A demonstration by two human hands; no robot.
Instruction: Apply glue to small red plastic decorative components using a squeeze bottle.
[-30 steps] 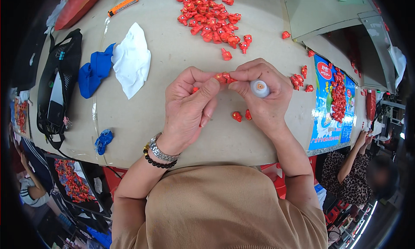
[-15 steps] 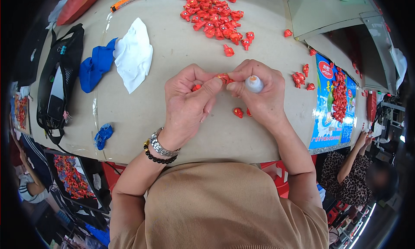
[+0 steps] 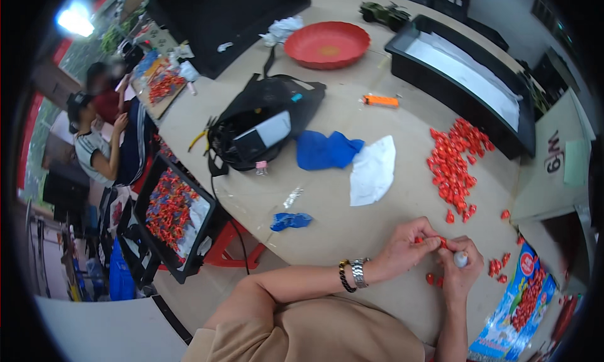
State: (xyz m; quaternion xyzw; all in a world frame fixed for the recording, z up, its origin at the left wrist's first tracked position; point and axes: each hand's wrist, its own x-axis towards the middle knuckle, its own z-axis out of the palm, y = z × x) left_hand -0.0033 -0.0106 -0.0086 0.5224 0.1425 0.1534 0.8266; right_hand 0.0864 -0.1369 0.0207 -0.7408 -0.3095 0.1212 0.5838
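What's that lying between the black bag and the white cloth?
In the head view, a blue cloth lies between the black bag and the white cloth.

Can't make out the red piece (image 3: 443, 242), mostly covered by fingers (image 3: 431, 243), nor the rest of the bottle (image 3: 460, 259), hidden in the right hand (image 3: 464, 272); can't follow the shirt (image 3: 343, 330) past the bottom edge.
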